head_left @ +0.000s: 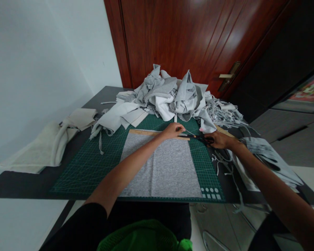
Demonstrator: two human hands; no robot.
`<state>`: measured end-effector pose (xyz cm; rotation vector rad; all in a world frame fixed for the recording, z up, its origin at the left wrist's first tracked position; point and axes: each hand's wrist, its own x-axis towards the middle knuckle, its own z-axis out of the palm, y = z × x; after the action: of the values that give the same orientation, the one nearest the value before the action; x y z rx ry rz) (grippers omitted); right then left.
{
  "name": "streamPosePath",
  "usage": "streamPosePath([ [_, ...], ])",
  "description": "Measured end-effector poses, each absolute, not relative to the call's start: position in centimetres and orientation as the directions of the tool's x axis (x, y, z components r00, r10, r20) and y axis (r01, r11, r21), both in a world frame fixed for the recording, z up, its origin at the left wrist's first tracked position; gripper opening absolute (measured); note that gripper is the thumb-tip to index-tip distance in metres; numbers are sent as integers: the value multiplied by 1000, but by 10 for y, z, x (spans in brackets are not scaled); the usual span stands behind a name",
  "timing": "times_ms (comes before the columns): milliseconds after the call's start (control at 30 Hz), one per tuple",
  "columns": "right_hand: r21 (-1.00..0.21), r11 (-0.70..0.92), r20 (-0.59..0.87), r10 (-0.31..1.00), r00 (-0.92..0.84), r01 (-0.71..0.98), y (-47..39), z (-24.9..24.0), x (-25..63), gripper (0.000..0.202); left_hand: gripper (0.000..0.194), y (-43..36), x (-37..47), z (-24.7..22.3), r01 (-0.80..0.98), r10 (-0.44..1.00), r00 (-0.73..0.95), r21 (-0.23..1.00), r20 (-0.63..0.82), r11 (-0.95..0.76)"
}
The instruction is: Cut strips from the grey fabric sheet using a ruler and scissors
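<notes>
A piece of grey fabric [162, 167] lies flat on the green cutting mat [86, 167], and a wooden ruler [143, 132] rests along its far edge. My left hand [173, 130] is above the ruler, thumb and fingers pinched on a thin pale strip [189, 132] that runs toward the scissors. My right hand [217, 139] grips the handles of black scissors [199, 137]. Their blades point left, over the ruler's right end and close to the left hand. Whether the blades touch the strip is too small to tell.
Behind the mat rises a heap of grey and white fabric [172, 94], with shredded scraps [225, 113] to its right. Cream cloth [47, 146] lies at the left. Folded grey cloth [272, 160] sits at the right table edge. A wooden door [172, 42] stands behind.
</notes>
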<state>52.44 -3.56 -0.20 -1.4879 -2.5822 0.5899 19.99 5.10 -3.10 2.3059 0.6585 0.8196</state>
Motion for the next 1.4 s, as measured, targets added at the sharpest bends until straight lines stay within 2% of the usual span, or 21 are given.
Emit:
streamPosePath([
  [67,-383,444,-99,852,-514,810,-35,-3,525,11,22,51,192,-27,294,578,702,571,416,-767],
  [167,-385,444,-108,849,-517,809,-35,-3,524,9,21,50,176,-21,363,511,774,399,375,-842],
  [233,-390,446,-106,847,-521,805,-36,-2,523,9,19,49,166,-21,378,490,803,344,339,-859],
  [333,-401,453,-93,844,-528,796,-36,-1,522,8,17,47,159,-25,380,509,794,383,332,-842],
  [433,-399,461,-82,843,-532,792,-37,-1,521,7,13,47,162,-34,430,604,723,465,337,-774],
  [567,-402,461,-88,841,-534,791,-37,1,520,7,9,49,171,-43,491,667,670,479,326,-728],
  [833,-379,442,-120,847,-517,813,-34,-2,524,12,11,48,169,-45,397,619,676,510,400,-763],
  [1033,-385,436,-126,848,-515,813,-34,-4,525,12,10,45,164,-41,351,622,671,566,403,-746],
  [1400,-350,441,-123,853,-507,827,-35,-2,519,12,16,44,162,-41,327,593,679,545,433,-772],
])
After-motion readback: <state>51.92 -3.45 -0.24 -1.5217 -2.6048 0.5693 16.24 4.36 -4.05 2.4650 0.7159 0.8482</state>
